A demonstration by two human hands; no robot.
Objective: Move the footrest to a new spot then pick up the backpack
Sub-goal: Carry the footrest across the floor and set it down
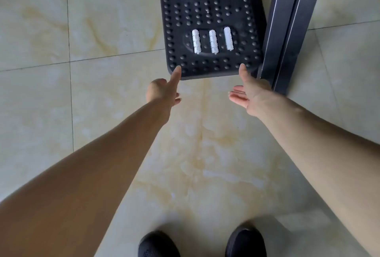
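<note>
Reaching down, the left hand [162, 92] and right hand [249, 94] each lay a thumb on the near edge of the black footrest [209, 20], both grips open, holding nothing; it lies on the tiled floor [102, 30] beside a dark metal leg [287, 30].

The scene is bright and evenly lit with soft, diffuse light; no hard-edged shadows fall anywhere. The glossy floor tiles [102, 20] show a pale, milky sheen rather than sharp glare, strongest toward the upper left. A thin bright highlight runs along the edge of the dark metal rail [287, 30]. Faint soft shadow gathers around the shoes [158, 244] at the bottom edge. Grout lines bow noticeably, showing wide-angle distortion toward the borders. The forearms near the lower corners look stretched and slightly soft. The white rollers [212, 41] on the black footrest [205, 14] appear grainy and nearly overexposed.
</note>
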